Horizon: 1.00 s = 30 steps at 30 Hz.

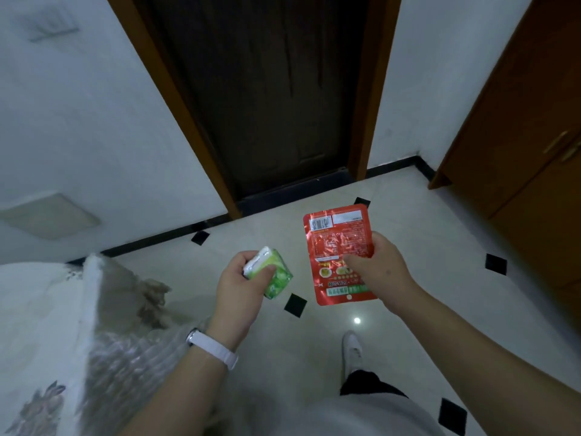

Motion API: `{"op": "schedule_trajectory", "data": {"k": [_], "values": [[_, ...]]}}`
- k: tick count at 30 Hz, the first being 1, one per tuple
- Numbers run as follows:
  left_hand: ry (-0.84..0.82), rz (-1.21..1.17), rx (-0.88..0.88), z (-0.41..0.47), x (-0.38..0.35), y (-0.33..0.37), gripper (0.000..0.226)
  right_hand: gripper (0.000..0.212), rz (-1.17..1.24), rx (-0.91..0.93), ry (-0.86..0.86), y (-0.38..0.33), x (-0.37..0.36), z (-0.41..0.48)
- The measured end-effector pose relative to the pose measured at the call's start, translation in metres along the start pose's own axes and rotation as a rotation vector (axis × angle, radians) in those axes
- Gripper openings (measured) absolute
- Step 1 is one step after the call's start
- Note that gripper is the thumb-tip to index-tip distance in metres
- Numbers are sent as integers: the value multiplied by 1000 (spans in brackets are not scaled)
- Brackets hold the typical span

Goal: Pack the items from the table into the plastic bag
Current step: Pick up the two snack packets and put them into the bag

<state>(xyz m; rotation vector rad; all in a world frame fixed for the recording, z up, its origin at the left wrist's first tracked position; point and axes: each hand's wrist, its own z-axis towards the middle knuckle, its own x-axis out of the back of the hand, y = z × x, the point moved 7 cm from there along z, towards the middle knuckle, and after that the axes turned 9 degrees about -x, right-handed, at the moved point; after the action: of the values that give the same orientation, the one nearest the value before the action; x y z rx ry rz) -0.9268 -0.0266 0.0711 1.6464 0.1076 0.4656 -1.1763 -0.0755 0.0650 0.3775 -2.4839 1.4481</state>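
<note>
Head cam: L hand grips green pack, R hand pinches red pouch; apart, over open floor.

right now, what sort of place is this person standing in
Most likely a home hallway or entry: a dark wooden door in a brown frame, glossy cream floor tiles with small black diamond insets, and a brown wooden cabinet with brass handles on the right.

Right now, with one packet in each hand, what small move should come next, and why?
Probably swing the left hand toward the clear plastic at lower left, nearest to it. It grips the green packet, the right hand holds the red pouch, both above the floor; no bag opening shows yet.
</note>
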Motion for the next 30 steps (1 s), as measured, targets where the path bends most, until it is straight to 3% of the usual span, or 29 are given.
{"op": "schedule_trajectory", "data": {"k": [7, 12, 23, 30], "values": [[128, 45, -43, 101, -21, 46, 16, 27, -71, 103, -123, -95, 4, 110], [173, 91, 2, 133, -20, 42, 18, 25, -95, 123, -204, -134, -28, 151], [345, 2, 83, 271, 78, -17, 14, 31, -258, 135, -273, -219, -167, 249], [440, -85, 51, 375, 201, -28, 14, 31, -303, 235, -332, -324, -305, 288]]}}
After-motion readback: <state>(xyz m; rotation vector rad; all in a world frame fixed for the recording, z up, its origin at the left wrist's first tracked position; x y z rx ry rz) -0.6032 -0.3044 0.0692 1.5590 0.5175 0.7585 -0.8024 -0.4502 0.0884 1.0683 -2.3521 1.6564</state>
